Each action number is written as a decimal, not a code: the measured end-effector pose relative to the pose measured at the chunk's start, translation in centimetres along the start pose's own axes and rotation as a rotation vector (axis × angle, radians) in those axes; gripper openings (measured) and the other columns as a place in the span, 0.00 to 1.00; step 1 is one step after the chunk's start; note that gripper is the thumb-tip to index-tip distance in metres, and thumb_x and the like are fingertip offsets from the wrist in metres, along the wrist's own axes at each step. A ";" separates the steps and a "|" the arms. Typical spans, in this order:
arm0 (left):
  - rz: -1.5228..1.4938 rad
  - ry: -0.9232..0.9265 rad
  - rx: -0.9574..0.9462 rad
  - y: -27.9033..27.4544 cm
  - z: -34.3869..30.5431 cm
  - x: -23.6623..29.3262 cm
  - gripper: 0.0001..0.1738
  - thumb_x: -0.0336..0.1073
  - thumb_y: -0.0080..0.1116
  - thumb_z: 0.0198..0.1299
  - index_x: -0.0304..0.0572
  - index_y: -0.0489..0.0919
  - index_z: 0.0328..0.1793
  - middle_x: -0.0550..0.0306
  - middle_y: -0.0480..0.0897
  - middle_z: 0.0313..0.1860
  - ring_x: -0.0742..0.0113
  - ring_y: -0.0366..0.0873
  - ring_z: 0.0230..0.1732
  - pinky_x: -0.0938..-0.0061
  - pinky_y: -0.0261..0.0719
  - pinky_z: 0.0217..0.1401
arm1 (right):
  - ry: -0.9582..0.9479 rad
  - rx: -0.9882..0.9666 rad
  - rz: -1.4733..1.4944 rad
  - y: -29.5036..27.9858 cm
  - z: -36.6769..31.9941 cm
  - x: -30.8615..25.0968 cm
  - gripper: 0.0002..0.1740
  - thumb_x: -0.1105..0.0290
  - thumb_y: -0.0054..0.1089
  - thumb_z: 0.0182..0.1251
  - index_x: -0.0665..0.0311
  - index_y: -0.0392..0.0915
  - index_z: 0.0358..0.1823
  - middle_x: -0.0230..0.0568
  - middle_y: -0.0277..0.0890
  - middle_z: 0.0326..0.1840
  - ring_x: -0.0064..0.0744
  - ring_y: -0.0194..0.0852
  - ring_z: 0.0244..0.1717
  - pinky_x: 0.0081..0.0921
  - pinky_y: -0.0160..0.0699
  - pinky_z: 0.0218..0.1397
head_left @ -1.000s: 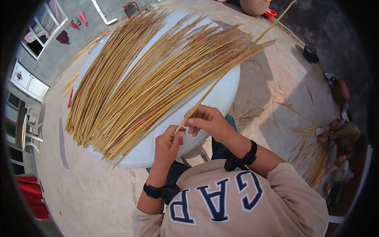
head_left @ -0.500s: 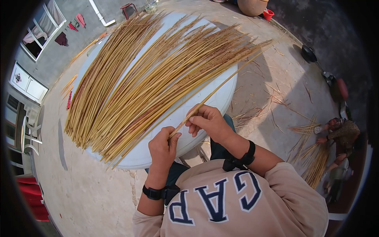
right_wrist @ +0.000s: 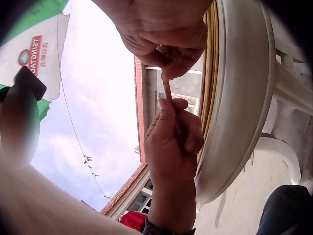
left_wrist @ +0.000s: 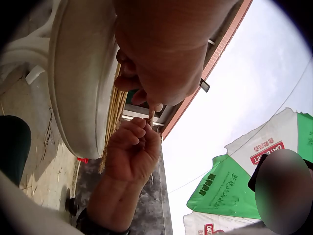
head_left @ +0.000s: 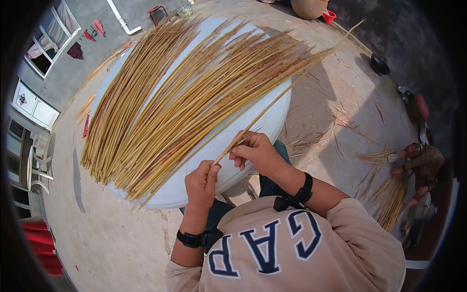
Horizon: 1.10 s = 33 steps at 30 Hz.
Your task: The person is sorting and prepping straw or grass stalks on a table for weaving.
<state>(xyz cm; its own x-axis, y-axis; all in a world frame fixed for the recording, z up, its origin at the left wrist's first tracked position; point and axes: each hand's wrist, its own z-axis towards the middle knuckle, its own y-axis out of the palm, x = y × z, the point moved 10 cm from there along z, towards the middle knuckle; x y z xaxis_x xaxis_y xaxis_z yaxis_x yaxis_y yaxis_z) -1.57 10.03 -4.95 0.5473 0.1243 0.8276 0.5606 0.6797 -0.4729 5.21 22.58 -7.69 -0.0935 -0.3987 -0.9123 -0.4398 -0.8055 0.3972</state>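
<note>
In the head view, my left hand (head_left: 200,184) pinches the near end of a long straw-coloured stalk (head_left: 275,104) between thumb and fingers. A little further along it, my right hand (head_left: 255,151) grips the same stalk, its fingers curled. Thin loose strands stick out beside the right fingers. From there the stalk slants up and right past the table edge. Both wrist views show the short piece of stalk (right_wrist: 167,90) between the two hands. Many similar stalks (head_left: 185,117) with feathery brown heads lie spread over the white round table (head_left: 182,187) in front.
On the right, another person (head_left: 422,168) is beside a bundle of stalks (head_left: 391,202) on the ground. Broken bits of straw (head_left: 340,119) litter the concrete. A white plastic chair (head_left: 39,168) stands at left, and a red basin (head_left: 329,17) sits at the back.
My left hand has shifted slightly left, widening the gap to the right hand. The stalk's far part now slants lower than a second ago. Loose strands now show beside the right fingers.
</note>
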 end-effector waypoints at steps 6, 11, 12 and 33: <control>-0.065 -0.050 0.100 -0.6 0.1 -0.4 0.13 0.38 0.48 0.65 0.38 0.74 0.32 0.61 0.68 0.12 0.75 0.65 0.15 0.79 0.61 0.19 | 0.038 -0.022 -0.054 0.5 -0.1 -0.2 0.03 0.77 0.54 0.57 0.70 0.76 0.31 0.39 0.76 0.24 0.21 0.73 0.19 0.16 0.73 0.20; -0.184 -0.120 0.129 -1.0 0.5 -0.8 0.12 0.37 0.46 0.66 0.36 0.73 0.33 0.64 0.68 0.18 0.80 0.62 0.20 0.84 0.58 0.22 | 0.002 -0.125 -0.131 1.6 -0.3 -0.3 0.04 0.75 0.54 0.59 0.69 0.76 0.31 0.37 0.76 0.25 0.18 0.73 0.21 0.14 0.72 0.21; -0.214 -0.115 0.128 -1.0 0.6 -0.9 0.12 0.38 0.45 0.66 0.37 0.72 0.34 0.64 0.68 0.18 0.81 0.60 0.20 0.85 0.57 0.22 | 0.002 -0.127 -0.130 1.5 -0.3 -0.4 0.04 0.75 0.54 0.59 0.69 0.76 0.31 0.37 0.76 0.25 0.18 0.73 0.21 0.14 0.72 0.21; -0.298 -0.150 -0.065 0.5 0.0 -1.3 0.13 0.39 0.44 0.67 0.37 0.73 0.35 0.64 0.69 0.18 0.81 0.61 0.20 0.86 0.57 0.22 | -0.065 -0.004 -0.058 -0.6 0.4 -2.0 0.10 0.69 0.55 0.63 0.70 0.74 0.40 0.38 0.76 0.30 0.19 0.73 0.25 0.15 0.74 0.24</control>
<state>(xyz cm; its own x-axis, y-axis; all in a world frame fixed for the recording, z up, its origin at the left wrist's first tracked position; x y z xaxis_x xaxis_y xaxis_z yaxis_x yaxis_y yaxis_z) -2.01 10.19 -6.24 0.2586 0.0360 0.9653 0.7231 0.6553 -0.2182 5.30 24.04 -6.10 -0.1255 -0.3224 -0.9383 -0.4423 -0.8284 0.3438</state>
